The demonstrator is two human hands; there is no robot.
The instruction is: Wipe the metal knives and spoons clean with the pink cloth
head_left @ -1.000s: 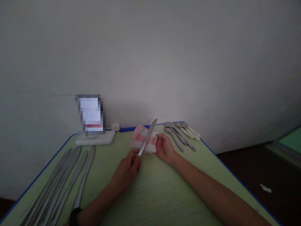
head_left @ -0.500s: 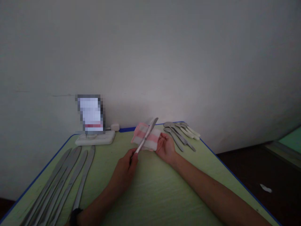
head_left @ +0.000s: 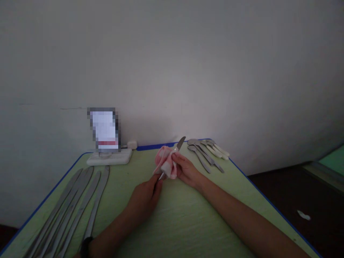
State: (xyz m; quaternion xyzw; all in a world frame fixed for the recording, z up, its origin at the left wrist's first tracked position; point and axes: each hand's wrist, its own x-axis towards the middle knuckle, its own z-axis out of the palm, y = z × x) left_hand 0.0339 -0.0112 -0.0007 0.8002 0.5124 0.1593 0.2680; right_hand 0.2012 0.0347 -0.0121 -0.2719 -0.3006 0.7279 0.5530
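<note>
Left hand point(head_left: 147, 195): its fingers are closed around the handle end of a table knife point(head_left: 181, 143); the exact placing of each fingertip is hidden by the back of the hand.
Right hand point(head_left: 186, 170): a pink-and-white cloth point(head_left: 163, 158) is pinched against the knife, with the thumb laid on top; the other fingers are partly covered, so how tightly they are curled cannot be told.
Knife: it is held aslant between the hands, its tip pointed away and to the right; the bare end of the blade is seen beyond the right thumb, and a short shiny stretch is shown just ahead of the left fingers.
Cloth: it is bunched and folded over the knife's middle, touched by the right fingers.
Knives at left point(head_left: 76, 204): they are laid side by side on the green table point(head_left: 215, 229), near the left forearm.
Cutlery at right point(head_left: 205, 154): spoons, some white-handled, are grouped just beyond the right hand.
</note>
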